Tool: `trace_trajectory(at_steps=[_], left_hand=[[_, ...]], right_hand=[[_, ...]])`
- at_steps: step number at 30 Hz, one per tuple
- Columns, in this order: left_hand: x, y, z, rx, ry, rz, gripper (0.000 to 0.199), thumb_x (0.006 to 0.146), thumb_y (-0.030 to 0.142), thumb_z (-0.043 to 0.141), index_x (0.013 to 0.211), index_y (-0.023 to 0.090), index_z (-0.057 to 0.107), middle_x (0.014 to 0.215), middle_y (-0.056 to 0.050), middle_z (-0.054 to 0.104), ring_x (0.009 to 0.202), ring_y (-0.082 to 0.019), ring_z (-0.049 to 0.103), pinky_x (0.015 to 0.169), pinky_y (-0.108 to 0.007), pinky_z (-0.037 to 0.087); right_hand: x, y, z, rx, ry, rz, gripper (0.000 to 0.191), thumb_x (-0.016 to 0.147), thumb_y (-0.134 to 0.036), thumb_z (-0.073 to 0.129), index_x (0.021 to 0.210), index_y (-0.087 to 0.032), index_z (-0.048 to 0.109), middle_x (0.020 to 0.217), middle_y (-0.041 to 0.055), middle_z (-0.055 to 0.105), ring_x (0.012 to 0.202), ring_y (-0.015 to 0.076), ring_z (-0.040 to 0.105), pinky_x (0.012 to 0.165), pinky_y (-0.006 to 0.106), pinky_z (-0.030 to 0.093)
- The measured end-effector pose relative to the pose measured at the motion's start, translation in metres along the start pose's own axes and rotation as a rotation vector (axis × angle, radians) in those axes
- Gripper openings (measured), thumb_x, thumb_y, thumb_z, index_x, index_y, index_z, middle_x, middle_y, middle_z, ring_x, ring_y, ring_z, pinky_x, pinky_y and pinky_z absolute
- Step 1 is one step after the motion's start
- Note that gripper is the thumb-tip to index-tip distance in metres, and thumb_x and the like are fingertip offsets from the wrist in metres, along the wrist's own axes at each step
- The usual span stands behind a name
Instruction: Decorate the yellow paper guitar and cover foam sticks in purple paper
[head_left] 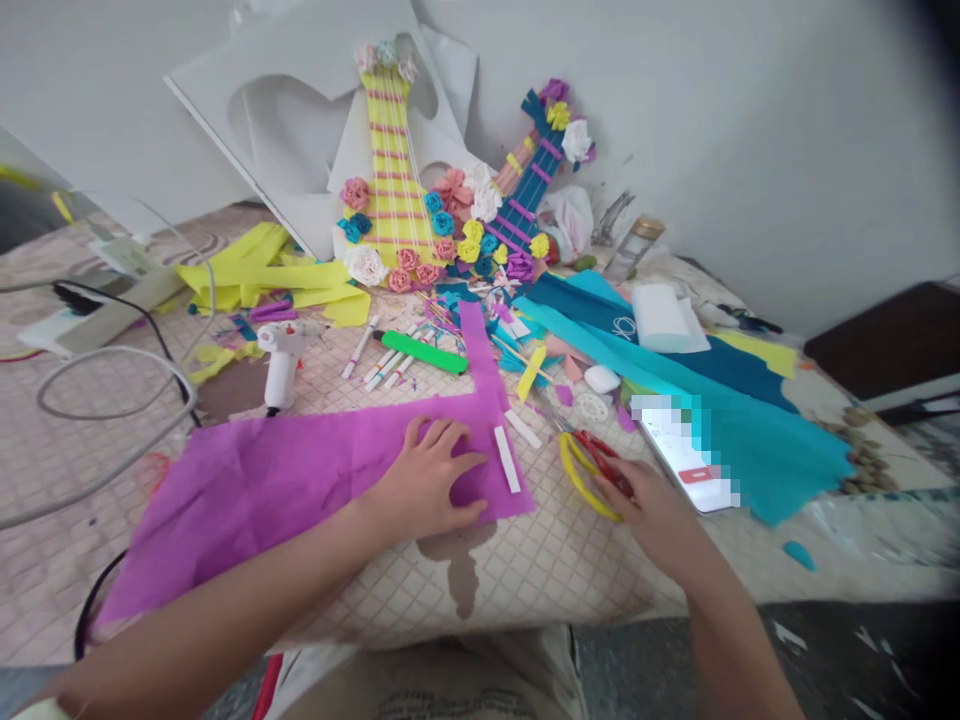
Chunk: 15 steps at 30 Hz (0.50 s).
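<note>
From my remote seat I watch a purple sheet (292,460) spread across the near side of the worktop (540,575); taking the left hand (433,478) as the centre of the clock, the sheet runs out mostly towards 9 and 8 o'clock. My left grip lies palm down near the sheet's right end, fingers fanned apart, resting on it and pinching nothing. My right hand (651,502), over at 3 o'clock, is curled around the handles of the scissors (590,447), whose blades point back towards 10 o'clock, clear of the sheet; I cannot tell how far apart they are. One white strip (507,460) lies on the sheet at 3 o'clock, just beside my fingers, and a second white piece (523,429) sits off its edge at 2. A narrow purple strip (480,345) runs up at 1 o'clock, and I cannot tell whether it joins the sheet. As to progress, I'd say two pieces look nearly complete: a yellow guitar model (394,190) at 12 o'clock and a blue guitar model (529,190) at 1, both trimmed with paper flowers. The purple sheet, by contrast, looks largely whole, creased and without trimmings, so I judge the work on it to be at an early stage, with most of the shaping left. The glue gun (280,372) stands unused at 10 o'clock, the green marker (421,352) lies unheld near 12.
</note>
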<state>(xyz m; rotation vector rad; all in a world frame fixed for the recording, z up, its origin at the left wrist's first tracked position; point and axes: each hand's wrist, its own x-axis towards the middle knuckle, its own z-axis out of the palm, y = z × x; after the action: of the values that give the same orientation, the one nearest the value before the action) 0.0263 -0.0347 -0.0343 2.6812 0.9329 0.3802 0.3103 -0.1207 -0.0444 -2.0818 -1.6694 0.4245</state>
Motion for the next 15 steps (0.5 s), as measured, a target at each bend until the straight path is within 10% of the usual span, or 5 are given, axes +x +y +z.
trace_trajectory(at_steps=[7,15], left_hand=[[-0.003,-0.001,-0.001,0.013,-0.028,0.018,0.066,0.066,0.066,0.055,0.115,0.022,0.058,0.122,-0.012,0.048,0.118,-0.033,0.038,0.103,-0.057,0.014],[-0.004,0.002,-0.001,0.023,-0.043,0.015,0.067,0.068,0.066,0.052,0.119,0.023,0.056,0.125,-0.012,0.047,0.120,-0.032,0.036,0.103,-0.055,0.015]], right_hand=[[-0.050,-0.017,-0.029,0.652,-0.317,0.350,0.034,0.077,-0.048,0.057,0.090,-0.018,0.064,0.087,0.0082,0.066,0.079,0.0223,0.059,0.070,0.034,0.046],[-0.077,-0.029,0.007,1.347,-0.358,0.388,0.029,0.069,-0.039,0.070,0.086,-0.020,0.057,0.058,-0.0059,0.040,0.044,0.0050,0.034,0.045,0.019,0.030]])
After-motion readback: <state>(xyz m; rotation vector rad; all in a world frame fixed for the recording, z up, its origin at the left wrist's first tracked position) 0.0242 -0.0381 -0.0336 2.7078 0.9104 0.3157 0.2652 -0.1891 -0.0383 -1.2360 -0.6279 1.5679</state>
